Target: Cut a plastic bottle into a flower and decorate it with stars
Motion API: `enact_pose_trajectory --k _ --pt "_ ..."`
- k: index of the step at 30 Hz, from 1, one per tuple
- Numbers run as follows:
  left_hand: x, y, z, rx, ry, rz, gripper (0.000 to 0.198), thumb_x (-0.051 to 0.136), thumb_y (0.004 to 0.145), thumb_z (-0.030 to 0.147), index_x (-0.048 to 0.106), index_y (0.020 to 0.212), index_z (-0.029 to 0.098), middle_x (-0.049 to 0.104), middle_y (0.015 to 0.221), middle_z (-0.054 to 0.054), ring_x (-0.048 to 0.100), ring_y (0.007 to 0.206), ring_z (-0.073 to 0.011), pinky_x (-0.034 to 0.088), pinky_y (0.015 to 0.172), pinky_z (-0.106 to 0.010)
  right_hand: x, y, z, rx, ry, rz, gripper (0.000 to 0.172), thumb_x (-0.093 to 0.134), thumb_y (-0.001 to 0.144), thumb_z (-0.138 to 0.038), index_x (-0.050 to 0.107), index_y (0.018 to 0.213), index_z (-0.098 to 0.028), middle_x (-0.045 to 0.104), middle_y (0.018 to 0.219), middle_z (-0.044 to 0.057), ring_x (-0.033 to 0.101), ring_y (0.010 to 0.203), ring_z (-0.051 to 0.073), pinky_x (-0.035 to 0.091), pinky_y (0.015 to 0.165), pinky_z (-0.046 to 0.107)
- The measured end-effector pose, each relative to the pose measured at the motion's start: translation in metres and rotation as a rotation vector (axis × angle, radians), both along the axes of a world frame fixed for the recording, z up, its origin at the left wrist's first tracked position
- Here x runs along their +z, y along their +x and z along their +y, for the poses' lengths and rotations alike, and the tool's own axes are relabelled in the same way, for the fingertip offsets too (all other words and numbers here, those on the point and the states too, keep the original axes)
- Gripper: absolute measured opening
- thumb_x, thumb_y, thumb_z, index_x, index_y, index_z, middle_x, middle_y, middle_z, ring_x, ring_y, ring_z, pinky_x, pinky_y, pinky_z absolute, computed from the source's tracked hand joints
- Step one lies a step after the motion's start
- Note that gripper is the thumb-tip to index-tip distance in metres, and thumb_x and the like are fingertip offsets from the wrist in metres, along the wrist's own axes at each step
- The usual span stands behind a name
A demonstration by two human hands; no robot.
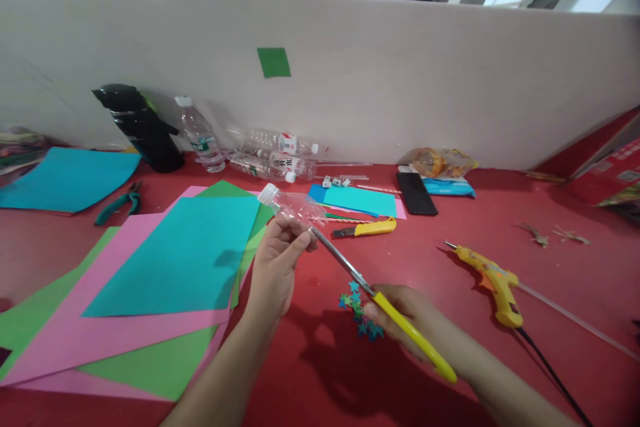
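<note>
My left hand (pixel 280 257) grips the cut top part of a clear plastic bottle (pixel 300 207), its white cap pointing up and to the left. In my right hand (pixel 407 317) are long scissors (pixel 415 333) with yellow handles. Their metal blades reach up to the bottle's cut edge beside my left fingers; whether the blades are parted cannot be made out. Below the scissors, small blue and green foam stars (pixel 357 310) lie on the red table (pixel 310 373).
Coloured sheets (pixel 185 260) lie at the left near pliers (pixel 120 203). A black flask (pixel 143 127) and several plastic bottles (pixel 270 153) stand or lie by the partition. A yellow utility knife (pixel 373 228), a phone (pixel 417 193) and a corded glue gun (pixel 490 280) are toward the right.
</note>
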State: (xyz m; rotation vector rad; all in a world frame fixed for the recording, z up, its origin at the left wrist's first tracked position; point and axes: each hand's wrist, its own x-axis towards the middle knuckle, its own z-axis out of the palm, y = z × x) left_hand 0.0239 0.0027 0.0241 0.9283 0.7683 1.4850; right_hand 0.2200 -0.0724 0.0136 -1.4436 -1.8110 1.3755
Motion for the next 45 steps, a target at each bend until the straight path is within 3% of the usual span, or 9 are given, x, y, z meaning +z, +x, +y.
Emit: enact_pose_trajectory --k 6,14,31,38,45 --pt "0.002 -0.002 0.001 -0.027 -0.009 0.002 0.018 0.071 0.072 0.016 0.056 0.082 0.019 0.056 0.072 0.003 0.056 0.066 -0.0087 0.045 0.067 -0.022 -0.008 0.002 0.001 -0.011 -0.018 -0.044 0.053 0.041 0.084 -0.070 0.043 0.069 -0.019 0.032 0.061 -0.005 0.027 0.055 0.009 0.023 0.047 0.021" --pt "-0.005 0.000 -0.001 -0.155 0.032 0.019 0.013 0.067 0.076 0.014 0.057 0.082 0.020 0.057 0.076 0.003 0.055 0.069 -0.0092 0.046 0.067 -0.023 0.005 -0.001 -0.003 -0.007 0.009 -0.031 0.049 0.038 0.088 -0.065 0.039 0.070 -0.020 0.031 0.064 -0.005 0.028 0.057 0.009 0.026 0.049 0.021" --pt "0.000 -0.006 -0.001 -0.216 0.025 -0.014 0.005 0.065 0.080 0.017 0.060 0.081 0.019 0.059 0.071 0.002 0.056 0.065 -0.0094 0.045 0.065 -0.022 0.002 -0.001 0.004 -0.037 -0.008 -0.025 0.047 0.047 0.083 -0.063 0.037 0.066 -0.020 0.029 0.062 -0.006 0.023 0.056 0.009 0.023 0.048 0.022" --pt "-0.006 -0.008 0.000 -0.166 0.023 0.040 0.006 0.059 0.086 0.020 0.058 0.080 0.019 0.061 0.067 0.003 0.056 0.065 -0.0098 0.044 0.066 -0.023 0.006 -0.003 0.001 -0.028 -0.014 0.005 0.048 0.047 0.083 -0.065 0.038 0.068 -0.020 0.031 0.065 -0.005 0.027 0.059 0.009 0.028 0.050 0.020" --pt "-0.010 -0.002 -0.004 -0.205 0.009 0.078 0.010 0.059 0.086 0.023 0.056 0.077 0.018 0.060 0.064 0.003 0.054 0.062 -0.0096 0.042 0.065 -0.023 0.002 -0.003 0.001 -0.025 0.026 -0.049 0.049 0.043 0.085 -0.065 0.038 0.067 -0.020 0.031 0.064 -0.004 0.028 0.058 0.010 0.026 0.049 0.021"
